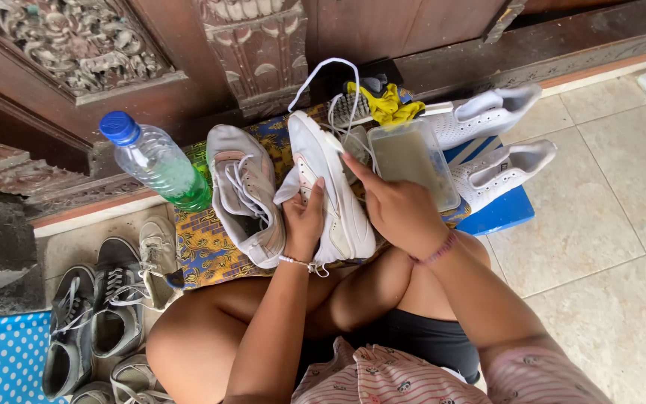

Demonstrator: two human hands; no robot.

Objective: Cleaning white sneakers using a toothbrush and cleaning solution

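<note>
A white sneaker lies toe-away on a patterned cloth in front of my crossed legs. My left hand grips its tongue and side. My right hand rests on the shoe's other side, fingers pinching at the lace area. A loose white lace loops up from the shoe toward the back. A worn grey sneaker lies just left of it.
A plastic bottle with a blue cap stands at left. A clear lidded container, a brush and yellow rag, and two white sneakers on a blue board sit right. Several grey shoes lie at lower left. Carved wooden door behind.
</note>
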